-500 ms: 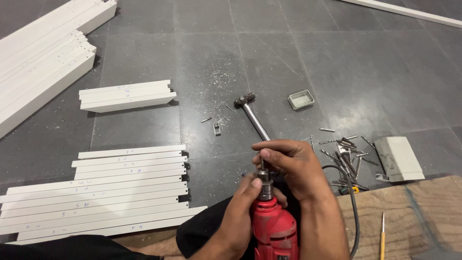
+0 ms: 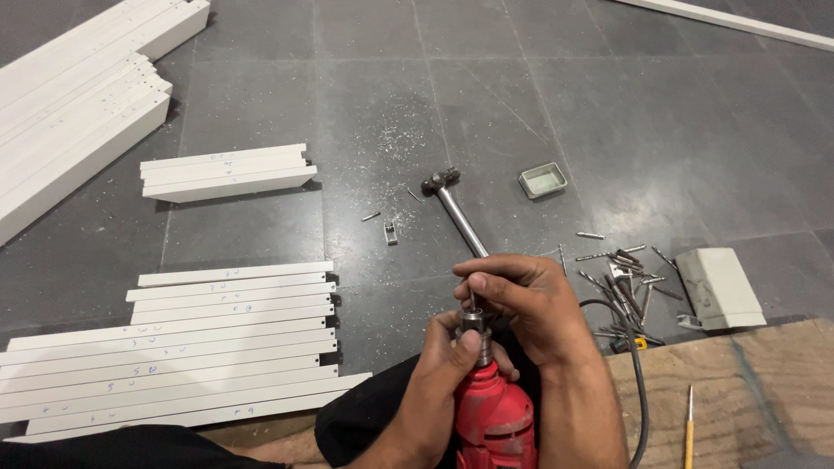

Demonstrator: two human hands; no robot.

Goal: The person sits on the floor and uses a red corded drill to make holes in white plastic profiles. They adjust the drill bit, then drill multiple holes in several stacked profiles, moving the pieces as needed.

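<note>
A red power drill [image 2: 493, 417] points away from me at the bottom centre. My left hand [image 2: 452, 360] wraps the drill's front end, fingers around the metal chuck [image 2: 474, 323]. My right hand [image 2: 521, 300] hovers over the chuck from above, its fingertips pinching a thin bit at the chuck's mouth. A metal hammer [image 2: 453, 207] lies on the dark floor just beyond my hands. The drill's grey cord [image 2: 634, 347] loops off to the right.
Loose drill bits and screws [image 2: 621, 269] lie right of my hands, beside a white plastic box [image 2: 719, 288] and a small grey tray [image 2: 542, 180]. White slats [image 2: 191, 347] lie in rows at left, longer white beams [image 2: 78, 113] at top left. A wooden board [image 2: 721, 391] sits at right.
Hands and drill stay in place; my right fingers have shifted slightly at the chuck.
</note>
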